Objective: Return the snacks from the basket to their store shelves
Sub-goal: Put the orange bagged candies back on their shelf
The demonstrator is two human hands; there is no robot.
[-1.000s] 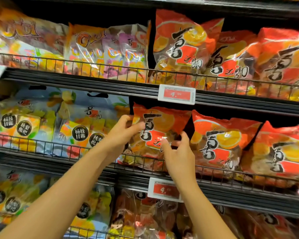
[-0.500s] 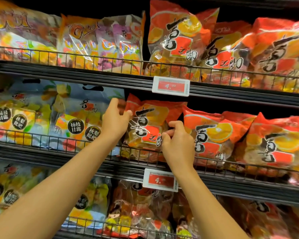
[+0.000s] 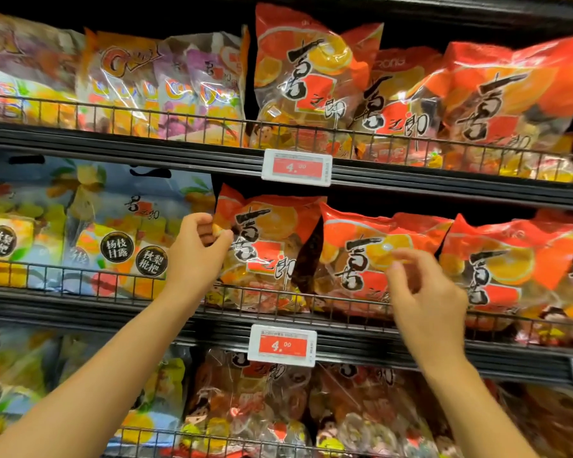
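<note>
An orange snack bag with black brush lettering stands upright on the middle shelf, behind the wire front rail. My left hand pinches the bag's left edge between thumb and fingers. My right hand hangs in front of the neighbouring orange bag, off the first bag, fingers loosely curled and blurred, holding nothing. The basket is out of view.
More orange bags fill the middle shelf to the right, and blue-yellow bags stand to the left. The upper shelf holds orange and purple bags. Red price tags clip to the shelf edges. Further bags sit below.
My right hand has let go of the orange bag and moved right and back from it. My left hand stays on the bag's left edge. The bag now stands settled behind the rail.
</note>
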